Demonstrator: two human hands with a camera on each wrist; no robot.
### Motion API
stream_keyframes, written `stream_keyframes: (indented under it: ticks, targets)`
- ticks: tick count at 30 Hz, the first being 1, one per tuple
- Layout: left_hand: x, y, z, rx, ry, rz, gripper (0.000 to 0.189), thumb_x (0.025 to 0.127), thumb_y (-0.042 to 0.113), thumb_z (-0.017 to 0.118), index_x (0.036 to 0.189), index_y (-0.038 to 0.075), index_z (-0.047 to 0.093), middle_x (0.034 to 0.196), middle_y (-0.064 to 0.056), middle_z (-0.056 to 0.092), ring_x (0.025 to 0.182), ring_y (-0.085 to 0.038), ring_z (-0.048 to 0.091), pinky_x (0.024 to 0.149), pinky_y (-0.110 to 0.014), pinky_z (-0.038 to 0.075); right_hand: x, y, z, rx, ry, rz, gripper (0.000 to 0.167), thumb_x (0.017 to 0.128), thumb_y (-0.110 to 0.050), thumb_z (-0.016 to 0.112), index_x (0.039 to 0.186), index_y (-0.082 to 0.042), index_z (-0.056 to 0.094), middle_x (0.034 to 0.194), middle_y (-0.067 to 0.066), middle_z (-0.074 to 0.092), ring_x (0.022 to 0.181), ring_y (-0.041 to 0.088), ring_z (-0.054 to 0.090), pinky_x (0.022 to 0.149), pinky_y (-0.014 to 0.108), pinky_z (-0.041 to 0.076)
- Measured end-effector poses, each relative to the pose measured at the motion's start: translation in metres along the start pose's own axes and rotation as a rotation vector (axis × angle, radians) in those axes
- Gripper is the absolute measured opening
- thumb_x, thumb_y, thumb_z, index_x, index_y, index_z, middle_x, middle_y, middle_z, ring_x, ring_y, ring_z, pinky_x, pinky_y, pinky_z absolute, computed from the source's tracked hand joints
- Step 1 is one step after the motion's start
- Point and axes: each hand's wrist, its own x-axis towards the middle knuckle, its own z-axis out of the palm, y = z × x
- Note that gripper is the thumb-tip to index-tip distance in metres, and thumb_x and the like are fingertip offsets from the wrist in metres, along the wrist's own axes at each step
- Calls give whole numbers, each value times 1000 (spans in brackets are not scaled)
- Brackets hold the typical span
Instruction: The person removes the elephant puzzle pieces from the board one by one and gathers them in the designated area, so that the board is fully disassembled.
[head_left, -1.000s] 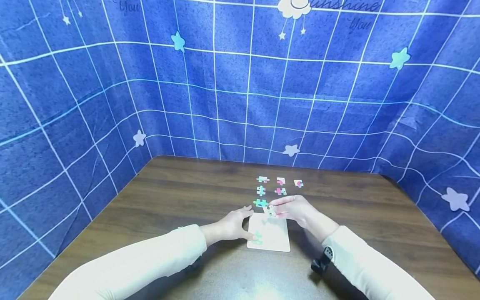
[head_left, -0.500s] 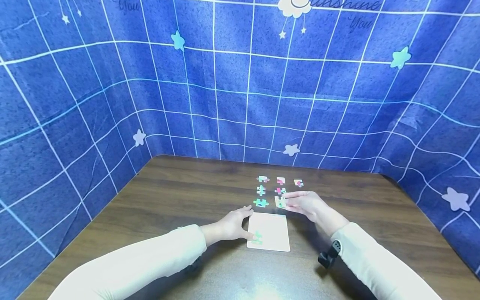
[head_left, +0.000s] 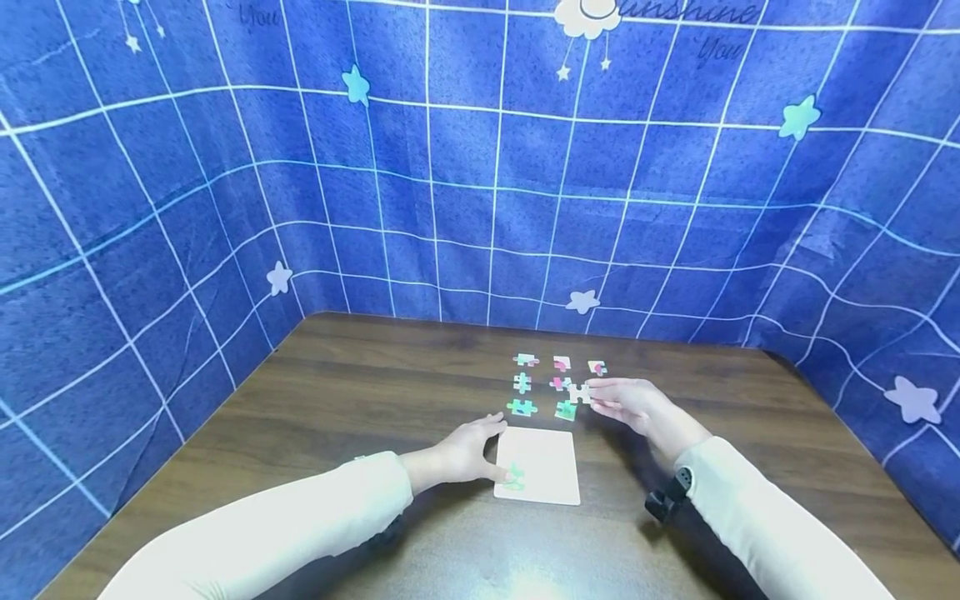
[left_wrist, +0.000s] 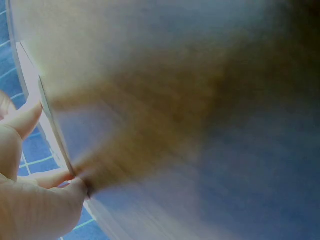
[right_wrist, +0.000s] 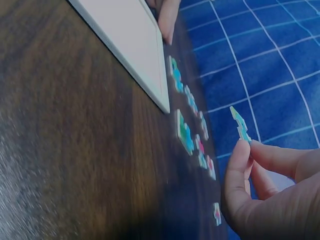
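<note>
My left hand holds the left side of a pale square puzzle tray, with the thumb over its edge by a green puzzle piece lying inside. In the left wrist view, finger and thumb tips meet the tray's rim. My right hand pinches a puzzle piece between thumb and fingers, raised above the table. The right wrist view shows that puzzle piece nearly edge-on. Just left of and below it, a green puzzle piece lies flat on the table, behind the tray.
Several coloured puzzle pieces lie in rows behind the tray, among them a green-blue piece, a pink piece and a corner piece. The brown wooden table ends at a blue grid-patterned curtain.
My right hand has moved rightward from the tray's back edge, still holding a puzzle piece. A green piece now lies on the table where that hand was. My left hand has stayed put.
</note>
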Motion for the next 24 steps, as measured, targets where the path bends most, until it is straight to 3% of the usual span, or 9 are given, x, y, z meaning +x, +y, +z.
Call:
stream_keyframes:
  ticks: [3,6,9,15,24]
  targets:
    - [0,0,1,4,2,-5,84,79,27,81,145,-5,38,157,-17,29,147,-34,24,119,-48,25,2,1,-5,24,7,4,46,92,10,53,135,19,40,79,-4,70,75,5,66,75,20,58]
    - [0,0,1,5,1,-7,84,79,27,81,145,-5,38,157,-16,29,147,-34,24,119,-48,25,5,0,-11,43,17,13,23,92,10,53,113,10,61,77,-2,70,74,6,67,73,20,58]
    - [-1,0,0,-7,-2,-7,84,79,26,81,144,-5,38,157,-17,29,147,-34,24,119,-49,24,9,-2,-16,54,34,29,17,92,10,53,94,0,68,74,0,70,70,7,68,71,20,58]
    - [-2,1,-2,-13,-7,0,84,79,27,80,144,-5,38,157,-18,28,147,-36,23,119,-50,23,17,-5,-25,42,93,34,25,91,12,53,116,15,58,70,1,69,65,8,68,68,19,58]
    - [-1,2,-1,-3,-6,-9,83,79,27,80,144,-4,39,157,-17,29,146,-35,25,118,-50,24,29,0,-38,-22,199,47,33,90,12,54,122,20,54,66,1,68,59,7,66,65,20,59]
